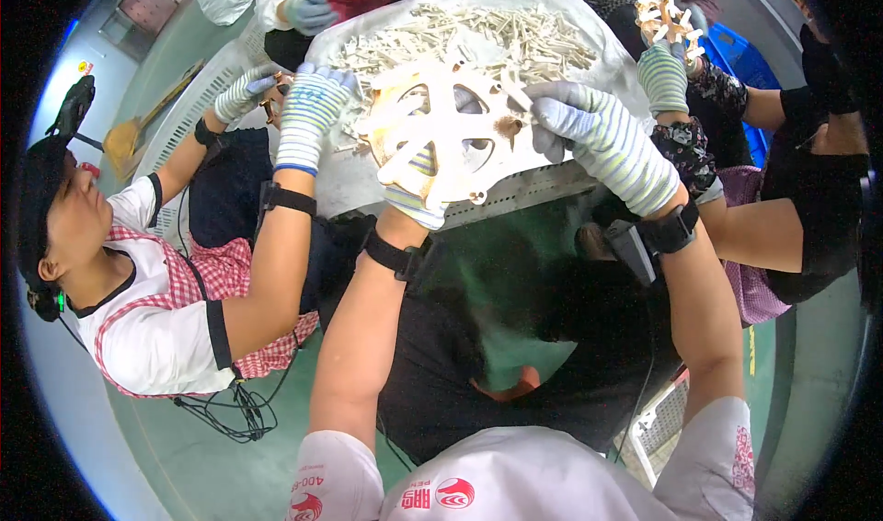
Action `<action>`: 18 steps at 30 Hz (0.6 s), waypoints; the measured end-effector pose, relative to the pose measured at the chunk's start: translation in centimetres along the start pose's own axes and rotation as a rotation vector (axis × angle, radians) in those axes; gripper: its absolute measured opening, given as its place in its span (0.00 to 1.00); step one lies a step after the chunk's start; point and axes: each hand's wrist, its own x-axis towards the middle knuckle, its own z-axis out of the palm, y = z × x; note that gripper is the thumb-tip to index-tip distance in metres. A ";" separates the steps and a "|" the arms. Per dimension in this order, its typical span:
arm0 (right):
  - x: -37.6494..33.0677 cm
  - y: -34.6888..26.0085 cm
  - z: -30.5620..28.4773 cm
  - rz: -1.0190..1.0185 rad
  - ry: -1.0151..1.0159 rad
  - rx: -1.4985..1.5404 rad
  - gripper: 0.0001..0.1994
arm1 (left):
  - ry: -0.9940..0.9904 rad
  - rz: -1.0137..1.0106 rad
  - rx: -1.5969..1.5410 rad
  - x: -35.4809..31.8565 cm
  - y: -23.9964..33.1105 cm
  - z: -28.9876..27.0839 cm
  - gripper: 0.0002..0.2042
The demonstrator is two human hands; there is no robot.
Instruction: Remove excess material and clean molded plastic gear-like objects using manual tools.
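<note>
Cream plastic wheel-shaped moulded frame [440, 144] being gripped above perforated white tray [533, 190]: left hand [414, 194] clasping lower rim from beneath, right hand [589, 130] pinching right edge; lying flat between both, equally near.

The white plastic frame [441, 144] hides most of the left hand [414, 194], apparently gripping from beneath.
</note>
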 end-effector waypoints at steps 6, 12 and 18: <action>0.4 0.9 0.9 0.127 -0.030 -0.026 0.19 | -0.024 -0.010 -0.045 -0.4 0.7 -0.2 0.29; 0.6 1.6 0.5 0.158 -0.024 0.017 0.20 | -0.065 -0.030 -0.082 -0.6 1.0 -0.3 0.30; 1.1 2.3 0.8 0.180 -0.019 0.130 0.18 | -0.091 -0.052 -0.114 -0.6 1.2 -0.4 0.30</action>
